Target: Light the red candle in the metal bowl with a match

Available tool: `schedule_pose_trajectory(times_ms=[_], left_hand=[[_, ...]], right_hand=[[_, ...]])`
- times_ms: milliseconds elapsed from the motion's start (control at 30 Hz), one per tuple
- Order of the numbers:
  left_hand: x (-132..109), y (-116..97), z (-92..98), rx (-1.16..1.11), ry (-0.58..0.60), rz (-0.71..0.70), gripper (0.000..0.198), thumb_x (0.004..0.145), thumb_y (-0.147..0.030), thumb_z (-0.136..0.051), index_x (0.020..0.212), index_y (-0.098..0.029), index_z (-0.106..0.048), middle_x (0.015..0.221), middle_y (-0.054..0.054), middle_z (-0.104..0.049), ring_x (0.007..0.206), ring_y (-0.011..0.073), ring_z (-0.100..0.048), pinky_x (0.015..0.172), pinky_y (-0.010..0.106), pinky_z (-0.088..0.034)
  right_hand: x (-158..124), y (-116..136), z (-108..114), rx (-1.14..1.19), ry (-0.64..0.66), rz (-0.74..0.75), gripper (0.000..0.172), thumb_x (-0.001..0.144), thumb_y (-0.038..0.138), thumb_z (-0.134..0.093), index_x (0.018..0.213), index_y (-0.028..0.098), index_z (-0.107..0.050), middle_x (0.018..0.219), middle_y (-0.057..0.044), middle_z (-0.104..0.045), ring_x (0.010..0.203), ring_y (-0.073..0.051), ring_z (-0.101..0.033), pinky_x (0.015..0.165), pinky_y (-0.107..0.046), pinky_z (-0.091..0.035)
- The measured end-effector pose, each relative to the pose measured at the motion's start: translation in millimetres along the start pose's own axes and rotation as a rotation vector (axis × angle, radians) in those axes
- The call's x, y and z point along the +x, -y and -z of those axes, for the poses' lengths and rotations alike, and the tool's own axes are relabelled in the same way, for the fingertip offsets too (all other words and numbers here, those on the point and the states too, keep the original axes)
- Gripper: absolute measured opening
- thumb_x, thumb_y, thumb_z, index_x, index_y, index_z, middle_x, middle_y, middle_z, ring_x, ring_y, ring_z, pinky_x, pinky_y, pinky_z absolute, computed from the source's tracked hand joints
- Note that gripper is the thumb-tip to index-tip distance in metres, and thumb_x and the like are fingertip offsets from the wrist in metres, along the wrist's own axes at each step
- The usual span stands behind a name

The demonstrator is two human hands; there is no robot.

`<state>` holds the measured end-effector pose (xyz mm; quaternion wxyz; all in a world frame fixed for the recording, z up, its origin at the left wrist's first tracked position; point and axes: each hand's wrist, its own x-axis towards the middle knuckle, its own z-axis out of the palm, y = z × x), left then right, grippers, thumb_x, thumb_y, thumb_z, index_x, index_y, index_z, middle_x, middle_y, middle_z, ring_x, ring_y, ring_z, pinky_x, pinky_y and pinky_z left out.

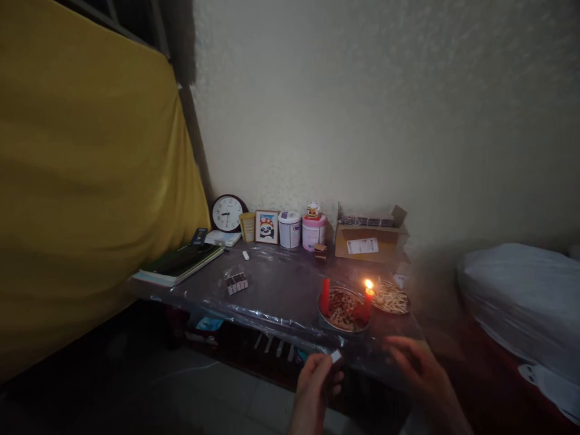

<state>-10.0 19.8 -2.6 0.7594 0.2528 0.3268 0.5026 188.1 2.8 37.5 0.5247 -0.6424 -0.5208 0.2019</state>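
My left hand (315,383) is closed on a small box with a white end (336,356), in front of the table edge. To its right, my right hand (419,371) is raised, slightly blurred, with its fingers apart and nothing visible between them. Beyond my hands stands a round metal bowl (345,326) with reddish-brown bits inside. An unlit red candle (325,296) stands at its left side, and a lit red candle (368,301) at its right. Many pale sticks (390,297) lie in a dish just right of the bowl.
A pack of small boxes (237,283) lies left on the plastic-covered table (276,284). Along the wall are a clock (227,213), a yellow cup (248,227), a panda picture (267,226), two tubs and a cardboard box (369,244). Books (181,264) lie far left.
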Motion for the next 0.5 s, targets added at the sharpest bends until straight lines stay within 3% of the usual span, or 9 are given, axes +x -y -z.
schedule_pose_trajectory(times_ms=[67,133,267,500], left_hand=[[1.7,2.5,-0.3,0.062,0.012,-0.032,0.026,0.069,-0.040,-0.065,0.072,-0.017,-0.055,0.070,0.002,-0.064,0.066,0.0128,-0.057,0.061,0.023,-0.038],[1.9,5.7,-1.7,0.132,0.041,-0.079,0.027,0.065,-0.039,-0.069,0.073,-0.016,-0.057,0.065,0.000,-0.060,0.063,0.0127,-0.054,0.061,0.023,-0.037],[0.2,14.1,-5.4,0.244,0.056,-0.180,0.027,0.056,-0.031,-0.074,0.076,-0.017,-0.060,0.070,0.000,-0.060,0.068,0.0136,-0.051,0.065,0.024,-0.038],[-0.4,19.5,-4.6,0.304,0.096,-0.221,0.026,0.056,-0.021,-0.068,0.082,-0.018,-0.064,0.079,0.004,-0.062,0.073,0.0166,-0.052,0.067,0.026,-0.039]], right_hand=[[-20.6,1.9,-12.0,-0.032,0.093,0.029,0.027,0.071,0.048,-0.056,0.080,0.025,-0.066,0.083,-0.004,-0.071,0.077,-0.022,-0.067,0.070,-0.026,-0.054],[-35.5,1.3,-23.4,-0.032,0.193,0.026,0.032,0.072,0.049,-0.056,0.089,0.024,-0.066,0.093,-0.004,-0.070,0.087,-0.022,-0.066,0.077,-0.025,-0.053],[-47.2,-4.8,-35.6,-0.007,0.329,-0.026,0.042,0.074,0.050,-0.055,0.106,0.023,-0.061,0.110,-0.005,-0.065,0.104,-0.023,-0.059,0.088,-0.027,-0.049],[-48.7,-24.0,-33.7,-0.023,0.386,-0.041,0.042,0.073,0.048,-0.058,0.107,0.023,-0.060,0.113,-0.007,-0.064,0.106,-0.025,-0.058,0.091,-0.031,-0.048]])
